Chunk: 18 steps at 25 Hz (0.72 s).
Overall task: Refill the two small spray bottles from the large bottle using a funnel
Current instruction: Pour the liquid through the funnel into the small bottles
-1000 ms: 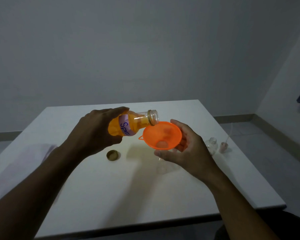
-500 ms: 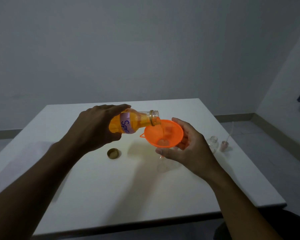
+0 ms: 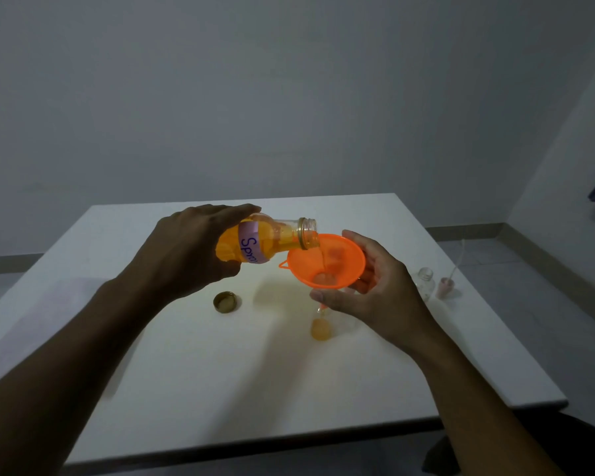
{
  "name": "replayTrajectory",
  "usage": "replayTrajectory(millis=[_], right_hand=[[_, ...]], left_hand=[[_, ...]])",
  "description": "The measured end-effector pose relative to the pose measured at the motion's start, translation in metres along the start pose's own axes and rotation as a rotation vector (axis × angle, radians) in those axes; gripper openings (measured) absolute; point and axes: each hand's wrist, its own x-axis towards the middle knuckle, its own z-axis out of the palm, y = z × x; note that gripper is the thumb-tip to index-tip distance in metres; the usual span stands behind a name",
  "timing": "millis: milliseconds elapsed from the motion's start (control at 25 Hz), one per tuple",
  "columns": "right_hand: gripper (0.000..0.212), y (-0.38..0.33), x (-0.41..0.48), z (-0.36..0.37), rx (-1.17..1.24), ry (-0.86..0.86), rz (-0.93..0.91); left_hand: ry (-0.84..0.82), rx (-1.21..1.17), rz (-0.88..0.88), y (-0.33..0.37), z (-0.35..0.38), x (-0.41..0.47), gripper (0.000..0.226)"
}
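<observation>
Now: left grip wraps the large bottle, axis near level, mouth over the funnel. Right grip cups the funnel, spout above the small bottle.

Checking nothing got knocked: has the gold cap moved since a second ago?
No; the gold cap keeps its place on the table, same gap from the far edge.

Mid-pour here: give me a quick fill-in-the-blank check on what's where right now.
1. The left hand grips the tilted large bottle; its gold cap lies on the ____.
2. The right hand steadies the ____.
3. Under it, the small bottle holds some ____ liquid.
Missing words: table; funnel; orange.
</observation>
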Motion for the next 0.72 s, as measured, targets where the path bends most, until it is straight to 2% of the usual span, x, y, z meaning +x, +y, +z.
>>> replayTrajectory(millis=[720], right_hand=[[0.1,-0.0007,0.0002,-0.0021,-0.002,0.005,-0.008]], left_hand=[[-0.013,-0.02,-0.018,-0.002,0.0021,-0.0006,0.087]])
